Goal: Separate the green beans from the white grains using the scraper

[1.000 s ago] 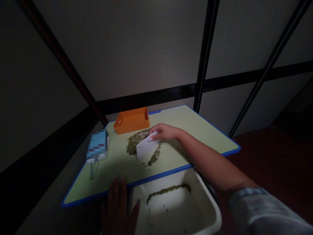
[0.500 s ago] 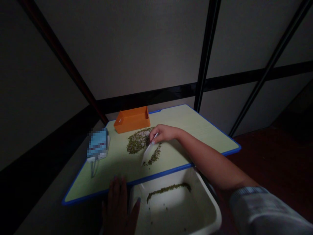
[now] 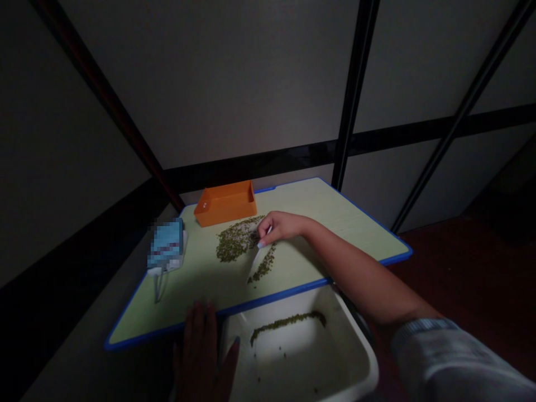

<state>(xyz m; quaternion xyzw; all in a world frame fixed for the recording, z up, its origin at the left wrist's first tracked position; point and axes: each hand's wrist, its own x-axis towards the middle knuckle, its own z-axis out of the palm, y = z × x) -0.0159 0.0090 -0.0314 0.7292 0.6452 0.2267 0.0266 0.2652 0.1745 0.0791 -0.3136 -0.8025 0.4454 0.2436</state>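
My right hand (image 3: 278,226) is closed on a thin white card (image 3: 257,261), tilted with its lower end down at the table. Just right of the card runs a narrow strip of small green beans (image 3: 263,269). A wider patch of the same beans (image 3: 231,247) lies thinly spread to its left, partly hidden behind the hand. My left hand (image 3: 203,346), dim and in shadow, has its fingers stretched out at the table's near edge, beside the left wall of a white basin (image 3: 364,352). A line of beans (image 3: 288,322) lies inside the basin, with a few loose ones.
An orange open tray (image 3: 226,212) stands at the back of the pale green table (image 3: 335,218), which has a blue rim. On the left is a blurred blue box-like thing (image 3: 165,245) with a white cable (image 3: 157,287). Panelled walls (image 3: 251,84) close off the back.
The card has shifted slightly right, towards the strip of beans, and shows a narrower face. My right hand has barely moved; my left hand stays in place.
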